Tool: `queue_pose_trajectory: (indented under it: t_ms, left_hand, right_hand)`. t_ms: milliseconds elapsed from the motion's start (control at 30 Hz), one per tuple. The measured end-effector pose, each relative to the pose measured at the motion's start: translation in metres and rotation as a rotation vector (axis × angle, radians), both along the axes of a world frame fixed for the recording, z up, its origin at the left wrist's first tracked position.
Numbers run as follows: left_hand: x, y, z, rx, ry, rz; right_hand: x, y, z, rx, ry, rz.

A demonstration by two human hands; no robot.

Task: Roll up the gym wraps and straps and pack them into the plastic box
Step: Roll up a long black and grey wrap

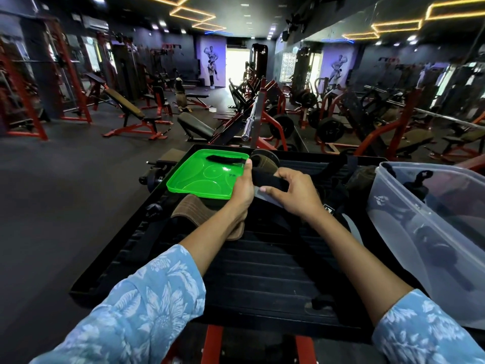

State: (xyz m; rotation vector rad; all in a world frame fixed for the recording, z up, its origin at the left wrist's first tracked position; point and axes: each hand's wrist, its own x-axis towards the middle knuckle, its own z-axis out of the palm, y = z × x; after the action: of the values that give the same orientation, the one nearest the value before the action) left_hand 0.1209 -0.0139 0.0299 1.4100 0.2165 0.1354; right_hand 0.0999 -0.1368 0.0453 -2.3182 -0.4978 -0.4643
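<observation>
Hands at work over a black ribbed platform (262,271) in a gym: my left hand (242,187) and my right hand (294,194) both grip one black strap (265,181), stretched short between them at the centre of the view. My left thumb and fingers pinch its far end; my right hand closes around its near end, thumb on top. The strap's tail runs down toward 6 o'clock, between my forearms, both in blue floral sleeves (147,306).

At 11 o'clock from my hands a green lid (194,174) lies flat on the platform, with a second black strap (225,159) lying across its far edge. A brown rolled wrap (265,158) sits just beyond my left hand at 12 o'clock. Another brown stitched wrap (194,211) lies under my left wrist at 8 o'clock, just beside the lid.

At 3 o'clock the clear plastic box (430,232) stands on the platform's right edge, dark straps (417,183) already inside it. More black straps lie heaped between my right hand and the box.
</observation>
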Motion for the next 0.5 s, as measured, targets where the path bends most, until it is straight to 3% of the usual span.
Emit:
queue_pose_trajectory:
  t_ms: [133,233,500]
  left_hand:
    - [0.006,-0.004,-0.011,-0.050,-0.045,-0.038]
    - [0.003,-0.004,-0.009,-0.122,-0.031,-0.105]
    - [0.001,0.008,-0.007,-0.239,-0.069,-0.413]
  right_hand:
    - [0.001,-0.006,0.004,-0.052,-0.041,-0.012]
    - [0.003,-0.010,0.003,0.020,0.005,0.008]
    - [-0.003,-0.012,0.010,0.218,0.201,0.426]
